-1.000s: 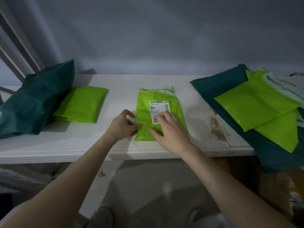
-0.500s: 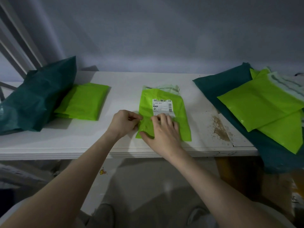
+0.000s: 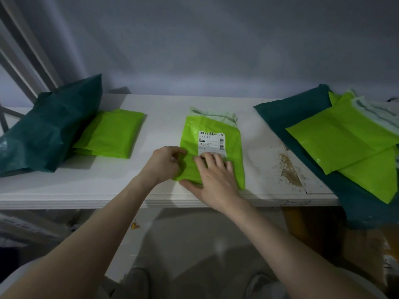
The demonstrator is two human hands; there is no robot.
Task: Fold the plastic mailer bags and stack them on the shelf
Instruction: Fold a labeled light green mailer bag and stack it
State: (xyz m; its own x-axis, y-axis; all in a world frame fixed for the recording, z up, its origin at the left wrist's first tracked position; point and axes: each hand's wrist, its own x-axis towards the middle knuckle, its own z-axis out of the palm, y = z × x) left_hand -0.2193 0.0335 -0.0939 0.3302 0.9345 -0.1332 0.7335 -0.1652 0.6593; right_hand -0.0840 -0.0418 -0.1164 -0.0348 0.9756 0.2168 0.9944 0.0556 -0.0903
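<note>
A bright green mailer bag point(image 3: 234, 145) with a white shipping label point(image 3: 211, 141) lies at the middle of the white shelf point(image 3: 86, 186). My left hand point(image 3: 164, 162) pinches the bag's left edge between thumb and fingers. My right hand point(image 3: 216, 180) lies flat on the bag's near half, fingertips on the label's lower edge, thumb under the near corner. A folded green mailer stack point(image 3: 112, 134) rests at the left. Unfolded green mailers point(image 3: 345, 139) lie piled at the right.
A dark green bag point(image 3: 47, 130) leans at the far left beside the folded stack. Another dark green sheet point(image 3: 291, 113) lies under the right pile and hangs over the shelf's end. A brown stain point(image 3: 289, 171) marks the shelf. Grey wall behind.
My left hand went from resting beside the bag to pinching its left edge. My right hand slid a little nearer and lower over the label.
</note>
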